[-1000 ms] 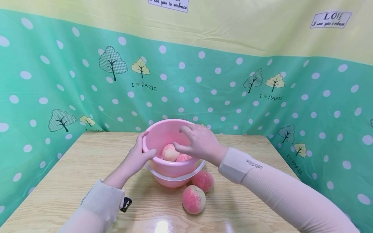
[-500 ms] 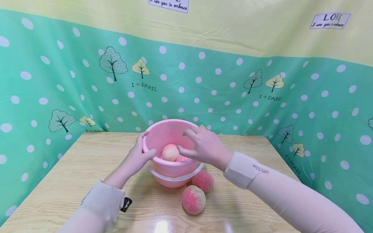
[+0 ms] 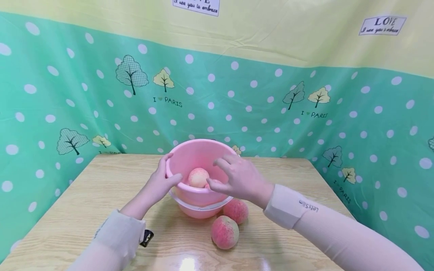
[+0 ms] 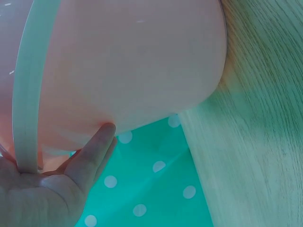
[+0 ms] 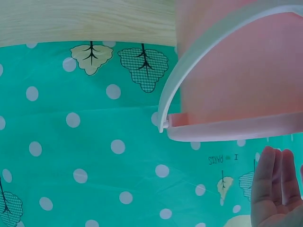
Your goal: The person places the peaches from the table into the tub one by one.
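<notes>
A pink bucket [image 3: 191, 156] stands on the table, its mouth leaning towards the head camera and its white handle [image 3: 200, 207] hanging down in front. My left hand [image 3: 156, 187] grips the left rim, thumb over the edge and fingers along the outside wall. In the bucket lie a pale peach [image 3: 198, 177] and a pinker peach [image 3: 211, 185], which my right hand partly hides. With fingers loosely bent and nothing held, my right hand [image 3: 243, 177] hovers over the bucket's right rim. Outside, a red peach [image 3: 236, 211] sits beside the base, and a pink-and-green peach [image 3: 225, 232] lies nearer.
The wooden table [image 3: 112, 188] carries the bucket and the loose peaches. Behind and on both sides hangs a green and yellow curtain [image 3: 217, 94] with dots and trees. A small black clip-like piece [image 3: 147, 238] shows at the left cuff.
My right hand has drawn back a little to the right and towards the camera, with nothing in it. The left hand, the bucket and the peaches have stayed put.
</notes>
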{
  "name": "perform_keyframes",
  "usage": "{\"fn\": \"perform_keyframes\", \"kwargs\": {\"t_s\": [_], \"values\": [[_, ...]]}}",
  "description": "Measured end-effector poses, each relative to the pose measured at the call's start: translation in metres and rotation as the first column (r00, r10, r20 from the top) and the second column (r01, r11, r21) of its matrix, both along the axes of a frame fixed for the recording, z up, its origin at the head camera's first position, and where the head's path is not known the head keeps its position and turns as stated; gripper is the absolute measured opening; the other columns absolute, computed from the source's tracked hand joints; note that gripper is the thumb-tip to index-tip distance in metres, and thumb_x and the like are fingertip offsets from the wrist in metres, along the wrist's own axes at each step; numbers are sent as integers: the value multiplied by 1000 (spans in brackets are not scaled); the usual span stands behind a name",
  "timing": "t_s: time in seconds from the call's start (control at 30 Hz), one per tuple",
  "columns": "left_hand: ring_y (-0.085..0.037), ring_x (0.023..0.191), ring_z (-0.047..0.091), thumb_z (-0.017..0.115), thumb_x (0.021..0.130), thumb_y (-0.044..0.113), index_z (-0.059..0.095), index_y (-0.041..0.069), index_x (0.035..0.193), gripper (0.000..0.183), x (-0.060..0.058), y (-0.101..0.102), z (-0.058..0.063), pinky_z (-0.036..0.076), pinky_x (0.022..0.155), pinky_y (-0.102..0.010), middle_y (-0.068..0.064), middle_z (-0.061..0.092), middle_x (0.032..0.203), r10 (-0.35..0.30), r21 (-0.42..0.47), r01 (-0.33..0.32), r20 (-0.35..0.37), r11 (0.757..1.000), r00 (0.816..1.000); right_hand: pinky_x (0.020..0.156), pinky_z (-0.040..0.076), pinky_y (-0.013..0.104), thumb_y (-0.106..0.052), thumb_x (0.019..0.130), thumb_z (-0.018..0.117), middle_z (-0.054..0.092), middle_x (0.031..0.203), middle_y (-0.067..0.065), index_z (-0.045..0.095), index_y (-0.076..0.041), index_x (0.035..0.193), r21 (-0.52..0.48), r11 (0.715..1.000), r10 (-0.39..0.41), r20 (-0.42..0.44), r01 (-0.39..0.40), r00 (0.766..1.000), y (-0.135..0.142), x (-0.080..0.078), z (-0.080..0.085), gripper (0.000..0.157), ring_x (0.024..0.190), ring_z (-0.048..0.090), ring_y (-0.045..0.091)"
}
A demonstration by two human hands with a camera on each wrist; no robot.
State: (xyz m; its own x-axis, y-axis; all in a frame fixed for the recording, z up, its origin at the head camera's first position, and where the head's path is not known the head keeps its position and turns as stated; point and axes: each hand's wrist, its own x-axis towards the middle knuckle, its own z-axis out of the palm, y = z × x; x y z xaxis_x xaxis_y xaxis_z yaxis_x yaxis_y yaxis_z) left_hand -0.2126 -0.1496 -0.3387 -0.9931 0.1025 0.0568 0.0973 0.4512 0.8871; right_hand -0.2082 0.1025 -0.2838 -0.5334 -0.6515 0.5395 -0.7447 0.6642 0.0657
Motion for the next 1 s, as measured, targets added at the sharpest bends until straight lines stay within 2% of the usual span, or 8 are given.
{"fn": "perform_keyframes", "kwargs": {"t_s": [0.4,0.6,0.87,1.0], "values": [[-36,130,35,58,84,33,5,22,148,84,0,1,0,34,102,-55,-19,25,148,-2,2,2,6,1000,1000,60,49,22,-41,79,61,58,85,-5,62,-14,97,-36,997,71,-50,-73,996,9,7,-5,32,70,54,7],[-35,129,35,58,85,33,5,22,148,83,1,0,-1,34,102,-54,-19,26,147,-5,1,5,1,1000,1000,58,48,20,-41,77,63,57,83,-6,62,-14,96,-34,997,66,-57,-68,996,14,11,-10,32,72,57,7],[-36,129,36,58,85,32,5,22,148,84,1,1,-2,34,102,-54,-19,26,147,-3,-1,3,-4,1000,1000,59,48,22,-38,76,64,57,80,-8,62,-13,93,-49,996,71,-67,-74,995,20,16,-8,30,73,56,8],[-36,129,36,58,85,32,5,22,148,84,1,1,-1,34,102,-54,-20,26,147,-4,-3,4,-8,1000,1000,57,47,20,-37,76,63,58,77,-9,60,-13,90,-45,994,93,-83,-97,992,23,18,-9,27,71,56,7]]}}
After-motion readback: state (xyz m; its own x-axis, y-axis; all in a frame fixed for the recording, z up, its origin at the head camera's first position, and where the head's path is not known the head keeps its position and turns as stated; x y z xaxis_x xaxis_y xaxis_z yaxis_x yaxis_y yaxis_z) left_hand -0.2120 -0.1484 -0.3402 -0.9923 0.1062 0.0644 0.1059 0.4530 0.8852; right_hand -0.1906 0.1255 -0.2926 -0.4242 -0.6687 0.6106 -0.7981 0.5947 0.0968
